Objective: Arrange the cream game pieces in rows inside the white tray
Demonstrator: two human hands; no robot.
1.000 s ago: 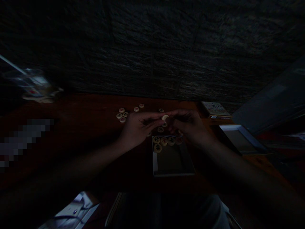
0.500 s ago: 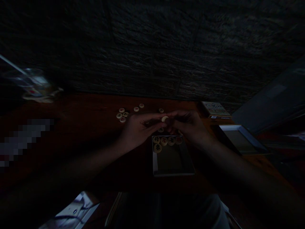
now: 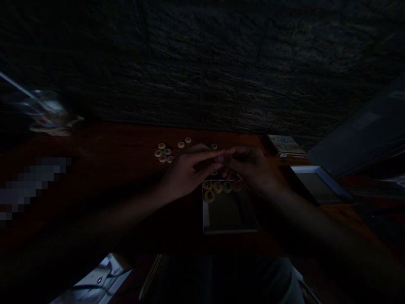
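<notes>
My left hand [image 3: 186, 171] and my right hand [image 3: 253, 166] meet fingertip to fingertip just beyond an open box tray [image 3: 230, 231]. Both are closed around a small round Chinese chess piece, which the fingers now almost wholly hide. Along the tray's far side runs a row of several pieces, among them a red-marked piece [image 3: 217, 187]. A black-marked piece [image 3: 209, 196] lies below the row's left end. Past my hands, another piece [image 3: 214, 146] rests on the wooden table [image 3: 126, 156]. One more piece [image 3: 214, 172] shows partly beneath my fingers.
Several loose pieces, including a black-marked one [image 3: 167, 151], lie left of my hands. At the right are a small box [image 3: 286, 145] and a second shallow tray [image 3: 318, 185]. A clear cup [image 3: 47, 109] stands far left. A dark stone wall [image 3: 202, 76] rises behind the table.
The pale piece seen between my fingertips earlier is now covered by them. My left hand has turned slightly, its fingers drawn closer to my right hand.
</notes>
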